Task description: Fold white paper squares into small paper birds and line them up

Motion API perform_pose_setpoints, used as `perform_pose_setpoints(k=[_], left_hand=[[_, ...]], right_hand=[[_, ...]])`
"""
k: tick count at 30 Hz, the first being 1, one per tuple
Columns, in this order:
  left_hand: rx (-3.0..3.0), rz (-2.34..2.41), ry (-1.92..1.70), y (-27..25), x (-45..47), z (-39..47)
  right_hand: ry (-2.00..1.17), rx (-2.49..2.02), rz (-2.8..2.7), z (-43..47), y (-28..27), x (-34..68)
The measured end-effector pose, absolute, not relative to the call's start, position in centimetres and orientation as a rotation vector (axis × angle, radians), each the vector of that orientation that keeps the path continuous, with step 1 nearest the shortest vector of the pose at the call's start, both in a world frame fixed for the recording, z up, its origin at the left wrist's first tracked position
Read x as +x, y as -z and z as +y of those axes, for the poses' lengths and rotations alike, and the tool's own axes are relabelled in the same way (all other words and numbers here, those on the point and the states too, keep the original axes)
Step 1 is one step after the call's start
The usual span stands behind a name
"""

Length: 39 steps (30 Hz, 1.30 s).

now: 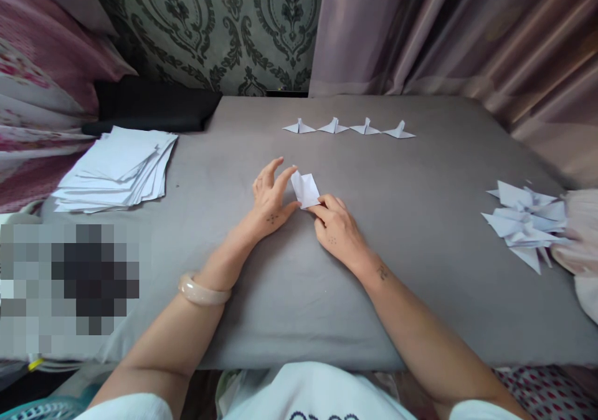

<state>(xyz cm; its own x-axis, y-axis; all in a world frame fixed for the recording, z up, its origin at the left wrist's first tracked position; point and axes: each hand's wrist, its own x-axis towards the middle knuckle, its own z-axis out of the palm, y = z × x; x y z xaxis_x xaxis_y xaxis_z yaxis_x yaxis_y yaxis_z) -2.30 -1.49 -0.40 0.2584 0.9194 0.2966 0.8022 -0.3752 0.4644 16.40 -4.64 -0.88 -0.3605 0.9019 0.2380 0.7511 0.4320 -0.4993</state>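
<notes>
Both hands meet over the middle of the grey-covered worktop (420, 220), working 1 small piece of folded white paper (305, 189). The left hand (270, 199) stands with its fingers half spread and curled; its index fingertip and thumb touch the paper's left edge, a light pinching grip rather than a closed fist. A pale bangle (204, 290) sits on that forearm. The right hand (337, 228) lies low on the cloth, knuckles up, its fingertips pressed to the paper's lower right corner; its grip is nearly closed on that corner, though I cannot tell whether the thumb is under the paper. The folded piece stands slightly tilted between the 2 hands, its lower edge at the cloth.

Farther back, well apart from the hands, 4 finished paper birds (348, 128) stand in a row. On the left side lies a loose stack of white paper sheets (116, 169), with a black cushion (154, 105) just behind it. Near the right edge a heap of folded white paper shapes (527, 224) lies jumbled together. A patterned wall (210, 27) and mauve curtains (443, 33) stand behind the worktop.
</notes>
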Motion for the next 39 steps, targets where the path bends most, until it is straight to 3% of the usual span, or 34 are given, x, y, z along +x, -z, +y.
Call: perform_pose_setpoints(k=[18, 28, 39], left_hand=[[2.699, 1.199, -0.485, 0.4, -2.7, -2.1], [2.831, 1.212, -0.273, -0.7, -2.3, -3.0], [2.796, 1.206, -0.071, -1.7, -2.1, -3.8]], right_hand=[[-1.002, -1.589, -1.706, -3.1, -0.1, 18.1], [-0.688, -1.634, -1.779, -3.3, 0.8, 17.6], [-0.557, -1.605, -1.905, -3.5, 1.3, 17.7]])
